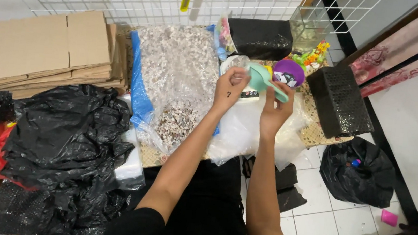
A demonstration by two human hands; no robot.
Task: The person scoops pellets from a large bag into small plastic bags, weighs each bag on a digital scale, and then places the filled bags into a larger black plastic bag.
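Cluttered table (319,136), hands (251,98) half-hiding green scoop (262,80).

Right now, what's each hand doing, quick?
Left hand: closed on a small clear bag.
Right hand: closed on the handle of a mint-green scoop.

We get bright, even indoor light here, with soft glare on the black plastic bags (64,139) and short faint shadows just right of them. Wide-angle bending shows well beyond them, at the frame edges.
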